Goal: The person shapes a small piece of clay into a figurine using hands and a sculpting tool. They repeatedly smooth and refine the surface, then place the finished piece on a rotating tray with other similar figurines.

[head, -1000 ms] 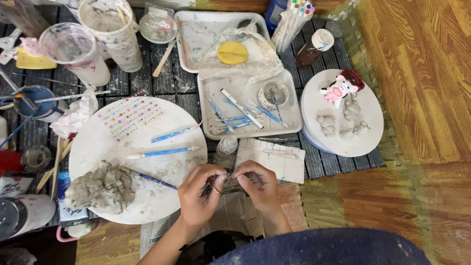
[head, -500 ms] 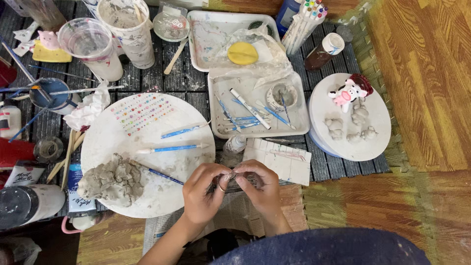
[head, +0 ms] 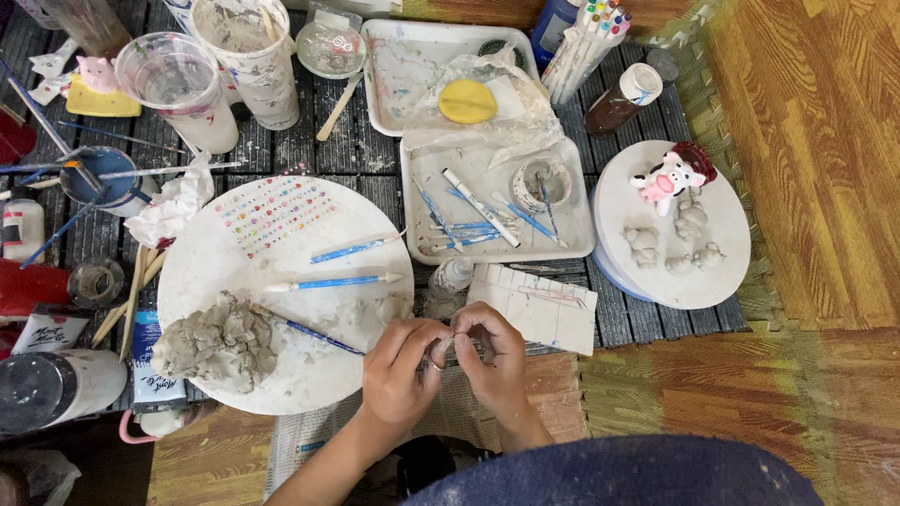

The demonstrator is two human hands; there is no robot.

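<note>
Head view: left hand (head: 398, 370) and right hand (head: 497, 361) meet fingertip to fingertip, both pinched on a small grey clay bit (head: 444, 349) held between them at the mat's near edge. At ten o'clock from the hands lies a white round board (head: 281, 272) bearing a clay lump (head: 217, 342) and blue-handled tools (head: 328, 281). At twelve o'clock sits a tray (head: 497, 201) of more tools; at two o'clock, a plate (head: 670, 225) with small clay figures (head: 675, 248).
</note>
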